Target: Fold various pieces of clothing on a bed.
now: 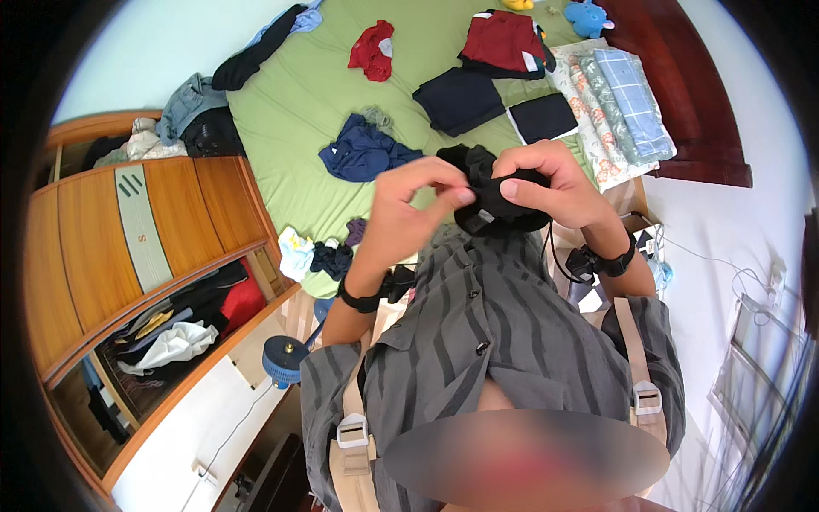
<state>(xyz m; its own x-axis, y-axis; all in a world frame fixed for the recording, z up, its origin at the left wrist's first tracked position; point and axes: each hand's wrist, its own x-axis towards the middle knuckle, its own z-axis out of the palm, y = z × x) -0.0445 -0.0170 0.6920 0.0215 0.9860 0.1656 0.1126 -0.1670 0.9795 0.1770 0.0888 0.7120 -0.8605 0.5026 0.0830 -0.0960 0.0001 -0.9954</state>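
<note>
A bunched black garment [481, 169] with a small pale label hangs in front of my striped shirt, held up between both hands. My right hand [560, 185] grips its right side, thumb on top and fingers curled behind the cloth. On the other side, my left hand [419, 201] pinches the garment's edge between thumb and forefinger; exactly what part sits in that pinch is too small to tell. Just beyond the left hand, a crumpled navy garment [368, 150] lies on the green bed sheet [294, 141]. Folded dark cloths [459, 101] lie on the bed beyond the right hand.
Folded red-and-black clothing [502, 41], a crumpled red garment [373, 51] and folded patterned bedding [614, 109] rest on the bed. Small garments [331, 257] bunch at its near left edge. A wooden wardrobe [147, 224] with clothes and a blue fan [283, 360] stand left.
</note>
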